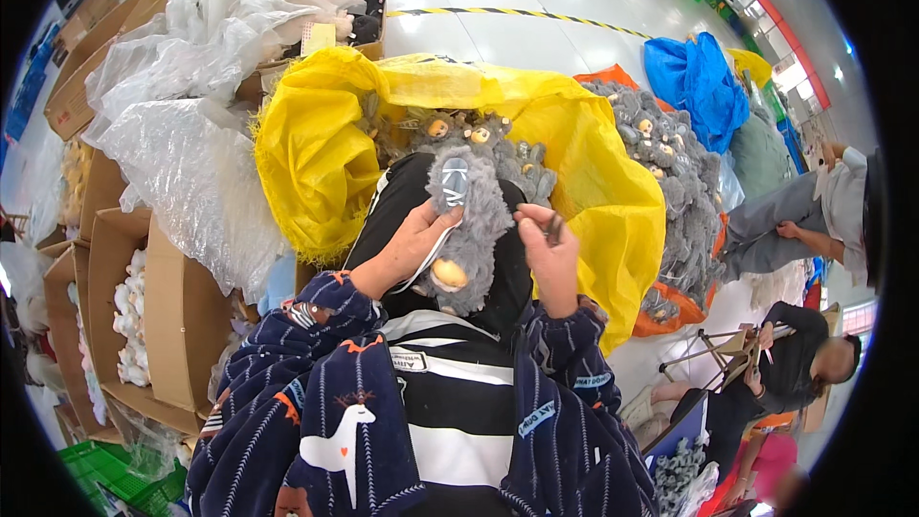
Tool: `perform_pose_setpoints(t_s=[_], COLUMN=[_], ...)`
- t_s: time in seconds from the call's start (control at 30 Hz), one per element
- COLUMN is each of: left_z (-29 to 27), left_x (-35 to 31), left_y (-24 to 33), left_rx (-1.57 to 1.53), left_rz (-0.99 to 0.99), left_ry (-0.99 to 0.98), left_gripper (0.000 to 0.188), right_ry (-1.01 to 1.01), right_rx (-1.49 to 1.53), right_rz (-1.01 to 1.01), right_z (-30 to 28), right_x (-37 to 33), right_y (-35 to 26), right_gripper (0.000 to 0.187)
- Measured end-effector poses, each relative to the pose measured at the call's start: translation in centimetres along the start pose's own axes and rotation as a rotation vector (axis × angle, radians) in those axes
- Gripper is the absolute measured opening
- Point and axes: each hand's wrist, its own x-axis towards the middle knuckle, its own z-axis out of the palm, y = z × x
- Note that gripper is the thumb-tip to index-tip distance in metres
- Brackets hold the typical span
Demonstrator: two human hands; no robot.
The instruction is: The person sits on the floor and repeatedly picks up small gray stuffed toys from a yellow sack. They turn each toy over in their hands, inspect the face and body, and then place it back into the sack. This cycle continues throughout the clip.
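A grey furry plush toy (pixel 476 220) lies across my black-trousered lap, its small tan face toward me and a dark patch with white lettering at its far end. My left hand (pixel 412 247) grips the toy's left side, thumb on the fur near the patch. A thin white strip runs down beside that hand. To the right of the toy, and apart from it, my right hand (pixel 550 247) is raised with fingertips pinched together. Something small and dark shows at those fingers, too small to name. Beyond my knees, an open yellow woven sack (pixel 613 230) holds several similar grey plush toys (pixel 479 134).
An orange sack (pixel 684 311) heaped with grey plush toys stands at the right. Cardboard boxes (pixel 172 325) and clear plastic sheeting (pixel 215 182) crowd the left. A green crate (pixel 115 474) sits lower left. Other people (pixel 804 354) are at the right.
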Motion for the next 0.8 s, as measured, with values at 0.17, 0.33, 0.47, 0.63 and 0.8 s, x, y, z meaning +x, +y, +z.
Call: perform_pose_setpoints(t_s=[0.17,0.33,0.47,0.63,0.8], left_z=[0.2,0.3,2.1,1.4,1.4], left_x=[-0.5,-0.7,-1.5,-0.7,-0.4], left_y=[0.3,1.1,1.1,-0.9,-1.0], left_rx=[0.259,0.142,0.556,0.489,0.473], left_rz=[0.128,-0.122,0.111,0.067,0.159], left_ry=[-0.116,-0.097,-0.213,-0.136,-0.116], left_gripper=[0.024,0.028,0.044,0.037,0.040], right_ry=[-0.092,0.075,0.064,0.082,-0.068], right_rx=[-0.132,-0.004,0.023,0.334,0.762], right_rz=[-0.078,-0.023,0.004,0.339,0.586], right_z=[2.3,2.0,1.8,1.0,0.9], right_x=[-0.6,-0.3,-0.2,-0.1,1.0], right_y=[1.7,1.7,2.8,2.7,1.1], right_gripper=[0.030,0.016,0.014,0.024,0.031])
